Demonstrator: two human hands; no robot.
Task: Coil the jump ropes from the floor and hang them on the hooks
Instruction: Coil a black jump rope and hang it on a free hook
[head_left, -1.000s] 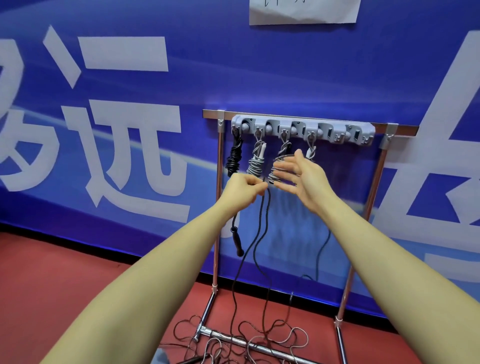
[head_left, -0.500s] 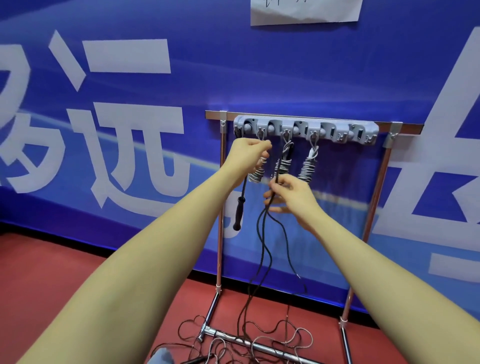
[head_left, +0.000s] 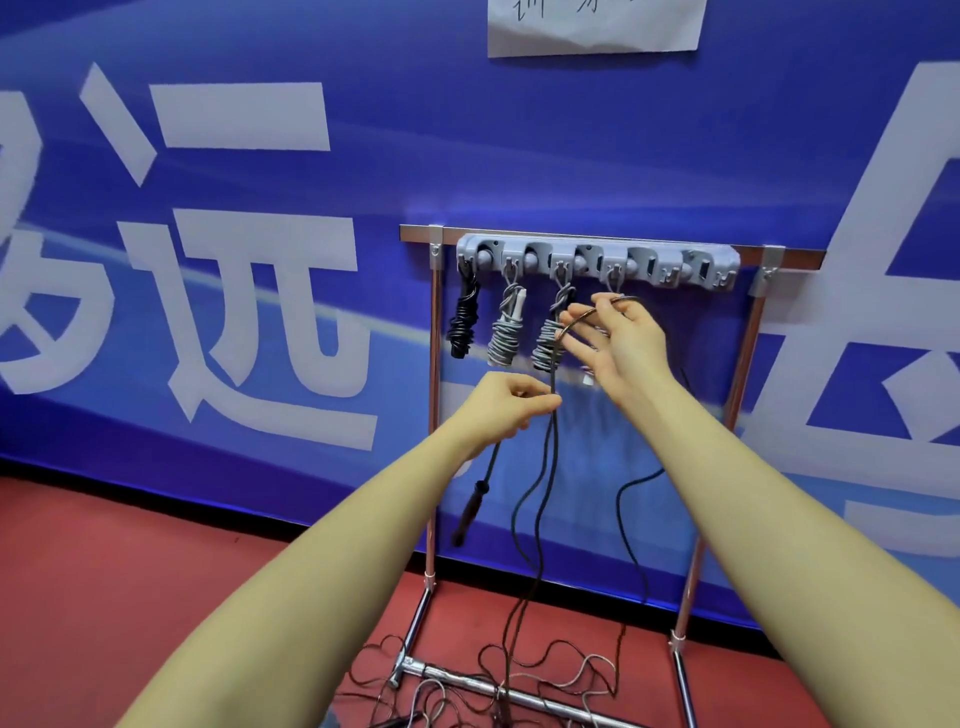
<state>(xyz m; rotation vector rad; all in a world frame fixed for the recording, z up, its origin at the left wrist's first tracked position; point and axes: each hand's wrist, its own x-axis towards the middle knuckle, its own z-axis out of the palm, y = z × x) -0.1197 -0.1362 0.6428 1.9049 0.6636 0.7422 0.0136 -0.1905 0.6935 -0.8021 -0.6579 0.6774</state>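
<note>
A grey hook rail (head_left: 597, 260) tops a metal stand against the blue wall. A coiled black rope (head_left: 464, 322) and two coiled grey ropes (head_left: 506, 332) hang from its left hooks. My left hand (head_left: 506, 408) pinches a black jump rope (head_left: 545, 493) just below the coils; a black handle (head_left: 470, 512) dangles beneath it. My right hand (head_left: 618, 338) is raised with fingers spread, and a loop of that rope runs over them. A fourth coil behind this hand is mostly hidden.
Loose rope loops (head_left: 519, 670) lie tangled on the red floor around the stand's base bar (head_left: 467, 686). The stand's chrome posts (head_left: 431, 441) rise left and right. A white paper (head_left: 597, 26) is stuck on the wall above.
My left hand came down from the hooks and now pinches the rope lower. My right hand rose with fingers spread, carrying a loop of rope up toward the rail.
</note>
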